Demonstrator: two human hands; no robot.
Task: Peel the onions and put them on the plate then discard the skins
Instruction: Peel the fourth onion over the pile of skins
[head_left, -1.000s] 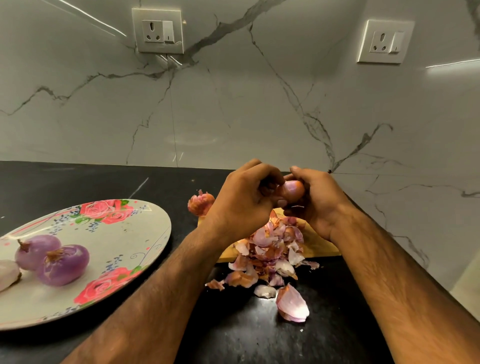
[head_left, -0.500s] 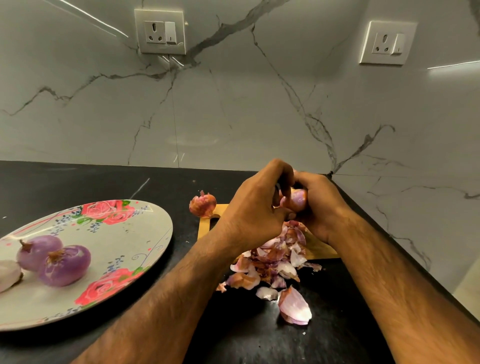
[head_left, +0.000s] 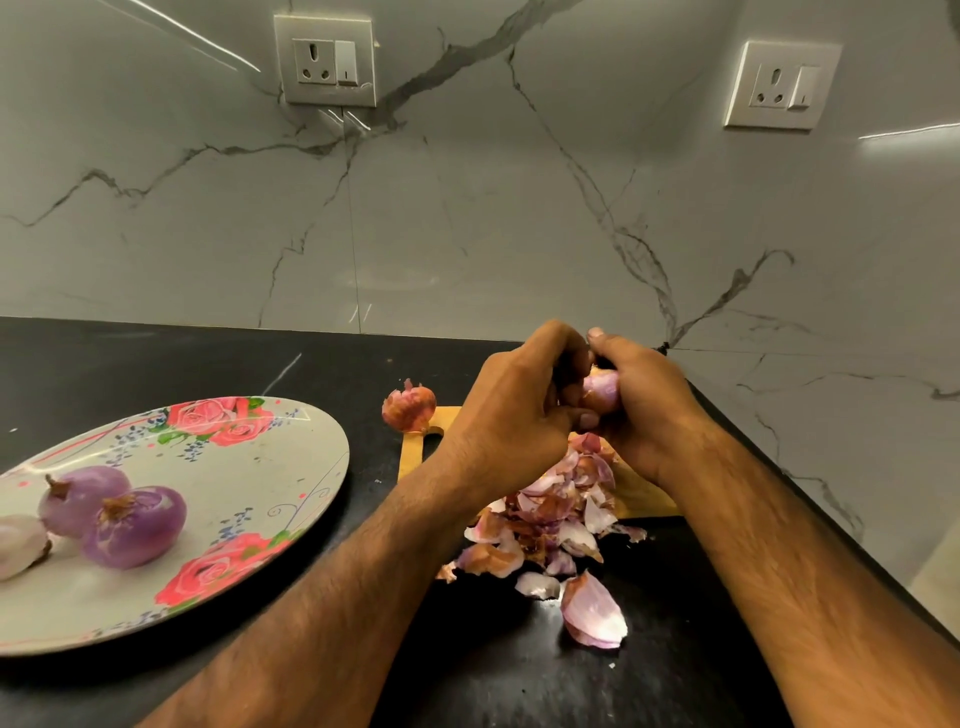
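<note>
Both hands hold one pink onion (head_left: 602, 388) above the wooden board (head_left: 641, 493). My right hand (head_left: 641, 410) cups it from the right. My left hand (head_left: 514, 415) grips it from the left, fingers curled over its top. Under the hands lies a pile of onion skins (head_left: 550, 514), spilling off the board onto the black counter. An unpeeled onion (head_left: 409, 408) rests at the board's far left corner. On the floral plate (head_left: 249, 467) at left lie two peeled purple onions (head_left: 135, 525) and a paler one (head_left: 18, 545) at the frame edge.
The black counter (head_left: 208, 358) meets a marble wall with two sockets (head_left: 326, 60). The wall turns a corner close behind my right hand. A large loose piece of onion layer (head_left: 595, 613) lies nearest me.
My hands have turned the onion between them and dropped slightly. My left fingers have shifted over its top. The plate and skin pile are unmoved.
</note>
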